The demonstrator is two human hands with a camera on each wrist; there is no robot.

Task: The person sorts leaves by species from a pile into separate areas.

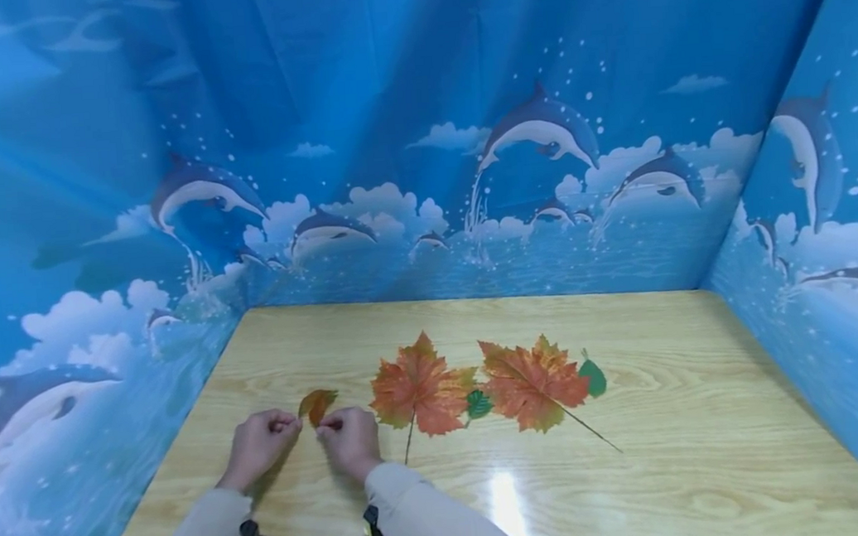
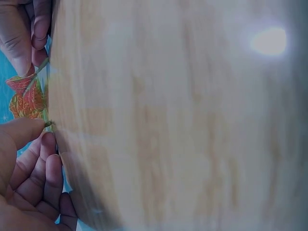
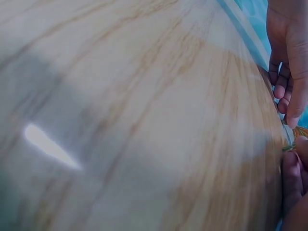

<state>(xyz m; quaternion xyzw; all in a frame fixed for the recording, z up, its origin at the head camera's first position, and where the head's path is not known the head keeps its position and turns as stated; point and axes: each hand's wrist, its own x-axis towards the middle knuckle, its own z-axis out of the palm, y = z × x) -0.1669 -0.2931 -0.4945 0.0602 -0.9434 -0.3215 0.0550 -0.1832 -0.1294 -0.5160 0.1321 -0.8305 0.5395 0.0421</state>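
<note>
Two small orange-brown leaves (image 1: 319,403) meet between my hands over the left part of the table. Their blades look red and mottled yellow-orange in the left wrist view, with thin green stems. My left hand (image 1: 261,447) pinches a stem end between thumb and finger. From the other side my right hand (image 1: 353,444) pinches the other stem, close to the red leaf (image 2: 20,83). In the right wrist view both hands show at the right edge, and most of the leaves are cut off there.
Right of my hands lie two large orange-red maple leaves (image 1: 424,389) with long stems. A small green leaf (image 1: 478,404) sits between them, and another green leaf (image 1: 594,378) at their right. Dolphin-printed blue curtains (image 1: 420,136) border the wooden table (image 1: 693,415).
</note>
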